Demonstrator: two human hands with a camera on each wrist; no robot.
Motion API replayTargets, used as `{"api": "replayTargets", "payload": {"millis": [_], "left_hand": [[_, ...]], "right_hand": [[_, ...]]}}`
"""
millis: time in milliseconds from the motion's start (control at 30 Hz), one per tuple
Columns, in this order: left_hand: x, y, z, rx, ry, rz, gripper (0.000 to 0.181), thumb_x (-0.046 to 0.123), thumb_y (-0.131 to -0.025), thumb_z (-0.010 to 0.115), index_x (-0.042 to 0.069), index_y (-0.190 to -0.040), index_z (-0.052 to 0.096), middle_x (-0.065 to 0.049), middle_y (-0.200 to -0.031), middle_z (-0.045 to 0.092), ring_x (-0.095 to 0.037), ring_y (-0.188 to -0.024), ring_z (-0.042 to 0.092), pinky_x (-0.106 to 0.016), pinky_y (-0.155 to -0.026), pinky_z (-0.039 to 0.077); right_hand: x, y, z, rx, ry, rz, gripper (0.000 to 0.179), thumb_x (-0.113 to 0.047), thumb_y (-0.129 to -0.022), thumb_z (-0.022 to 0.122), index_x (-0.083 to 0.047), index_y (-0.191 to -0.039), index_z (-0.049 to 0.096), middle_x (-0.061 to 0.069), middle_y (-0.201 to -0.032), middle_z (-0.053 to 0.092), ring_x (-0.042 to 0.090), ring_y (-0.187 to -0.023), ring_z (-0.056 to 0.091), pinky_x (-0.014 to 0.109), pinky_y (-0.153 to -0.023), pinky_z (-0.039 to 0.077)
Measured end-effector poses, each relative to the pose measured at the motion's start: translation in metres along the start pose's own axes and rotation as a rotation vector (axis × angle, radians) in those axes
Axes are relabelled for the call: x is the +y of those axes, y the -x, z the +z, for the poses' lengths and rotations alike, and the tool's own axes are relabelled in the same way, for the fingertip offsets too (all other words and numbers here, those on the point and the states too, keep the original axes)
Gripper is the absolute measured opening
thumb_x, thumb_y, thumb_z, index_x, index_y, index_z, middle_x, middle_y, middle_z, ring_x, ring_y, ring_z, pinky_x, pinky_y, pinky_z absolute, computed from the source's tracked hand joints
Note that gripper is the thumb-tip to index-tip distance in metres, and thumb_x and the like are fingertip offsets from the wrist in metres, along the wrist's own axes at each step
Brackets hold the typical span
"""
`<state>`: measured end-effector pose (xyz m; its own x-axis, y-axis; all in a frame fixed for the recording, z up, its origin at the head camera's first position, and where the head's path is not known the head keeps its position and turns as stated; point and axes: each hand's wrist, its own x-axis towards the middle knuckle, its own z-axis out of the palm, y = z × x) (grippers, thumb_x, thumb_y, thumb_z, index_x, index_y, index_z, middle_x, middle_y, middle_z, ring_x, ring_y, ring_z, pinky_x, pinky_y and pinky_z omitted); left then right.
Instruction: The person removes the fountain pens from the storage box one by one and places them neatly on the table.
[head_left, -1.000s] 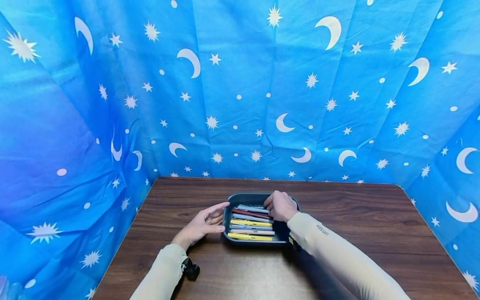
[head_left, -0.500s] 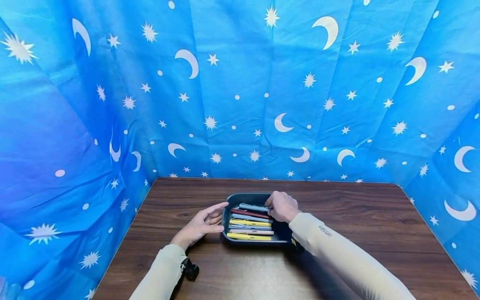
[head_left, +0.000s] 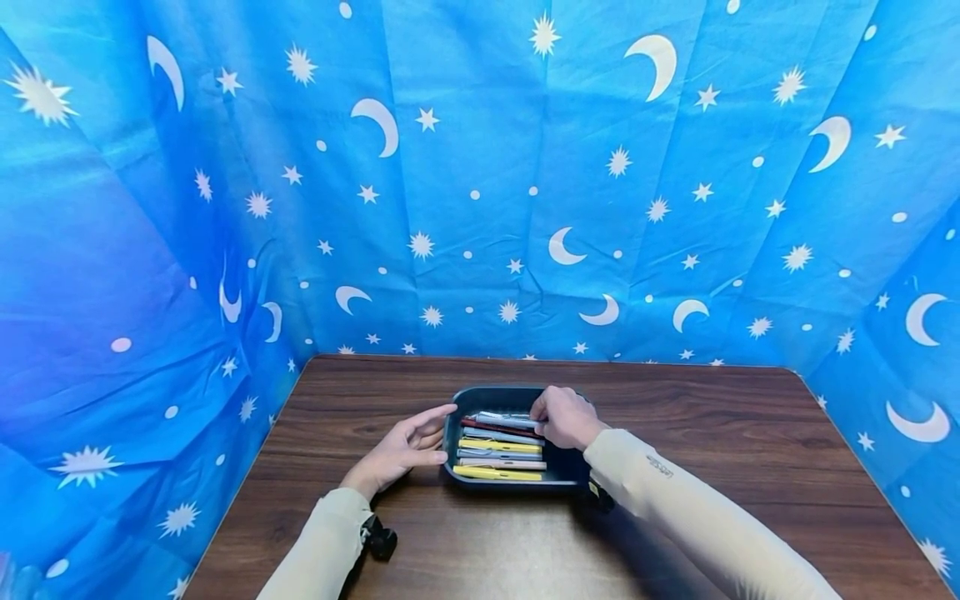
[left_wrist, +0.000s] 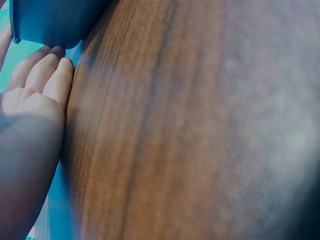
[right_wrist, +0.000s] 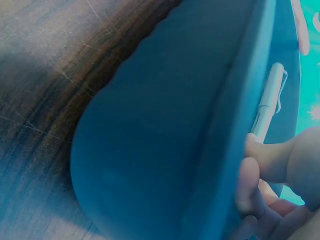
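A dark rectangular tray holds a row of pens lying crosswise, with a yellow pen nearest me and a dark red pen towards the back. At the far side, my right hand pinches the right end of a light blue pen between thumb and fingers. That pen and its clip show past the tray wall in the right wrist view. My left hand is at the tray's left end, fingers stretched and touching its outside; the left wrist view shows these fingers under the tray's edge.
The tray stands on a brown wood-grain table. A blue cloth with white moons and stars hangs behind and at both sides. Each wrist carries a small black device, such as this camera mount.
The light blue pen rose slightly and then came down among the others, turning a little in my right fingers. The left hand has stayed at the tray's end.
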<state>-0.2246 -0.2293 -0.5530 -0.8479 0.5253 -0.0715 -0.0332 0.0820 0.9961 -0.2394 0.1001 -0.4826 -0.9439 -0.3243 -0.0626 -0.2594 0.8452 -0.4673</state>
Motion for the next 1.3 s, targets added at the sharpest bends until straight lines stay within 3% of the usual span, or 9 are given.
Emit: {"api": "replayTargets", "payload": {"millis": [200, 467, 700, 1067, 1300], "left_hand": [[-0.001, 0.001, 0.0, -0.001, -0.001, -0.003, 0.074, 0.008, -0.098, 0.074, 0.024, -0.162, 0.041, -0.008, -0.17, 0.035, -0.031, -0.156, 0.034, -0.043, -0.122, 0.037], [-0.001, 0.001, 0.0, 0.008, -0.011, -0.008, 0.074, 0.008, -0.098, 0.074, 0.025, -0.162, 0.042, -0.007, -0.17, 0.034, -0.031, -0.156, 0.034, -0.041, -0.121, 0.038], [0.0, 0.002, 0.001, 0.01, -0.015, -0.017, 0.073, 0.008, -0.098, 0.074, 0.026, -0.162, 0.042, -0.007, -0.17, 0.034, -0.032, -0.156, 0.034, -0.045, -0.122, 0.036], [0.001, 0.001, 0.0, 0.002, 0.02, -0.018, 0.075, 0.006, -0.097, 0.074, 0.025, -0.162, 0.041, -0.007, -0.169, 0.035, -0.029, -0.156, 0.033, -0.039, -0.121, 0.038], [0.001, 0.001, 0.001, 0.001, 0.024, -0.017, 0.075, 0.006, -0.097, 0.074, 0.024, -0.162, 0.041, -0.007, -0.169, 0.035, -0.029, -0.156, 0.033, -0.037, -0.121, 0.039]], "right_hand": [[-0.001, 0.003, 0.0, 0.011, -0.003, -0.008, 0.008, -0.01, -0.094, 0.08, -0.011, -0.101, 0.083, 0.002, -0.1, 0.079, 0.02, -0.095, 0.073, 0.046, -0.088, 0.063], [-0.002, 0.007, -0.01, 0.017, -0.054, 0.03, 0.007, -0.014, -0.095, 0.08, -0.015, -0.099, 0.075, 0.001, -0.097, 0.074, 0.008, -0.061, 0.066, 0.045, -0.078, 0.061], [0.002, 0.013, -0.02, 0.08, -0.081, 0.007, 0.014, -0.02, -0.09, 0.085, -0.023, -0.092, 0.071, -0.007, -0.098, 0.076, 0.013, -0.093, 0.07, 0.046, -0.081, 0.058], [0.013, 0.02, -0.033, 0.184, -0.172, 0.045, 0.014, -0.028, -0.083, 0.091, -0.028, -0.094, 0.084, -0.012, -0.09, 0.079, 0.012, -0.09, 0.073, 0.037, -0.071, 0.057], [0.029, 0.024, -0.037, 0.218, -0.36, -0.015, 0.013, -0.013, -0.086, 0.088, -0.018, -0.097, 0.086, -0.001, -0.095, 0.081, 0.019, -0.094, 0.074, 0.038, -0.076, 0.064]]}}
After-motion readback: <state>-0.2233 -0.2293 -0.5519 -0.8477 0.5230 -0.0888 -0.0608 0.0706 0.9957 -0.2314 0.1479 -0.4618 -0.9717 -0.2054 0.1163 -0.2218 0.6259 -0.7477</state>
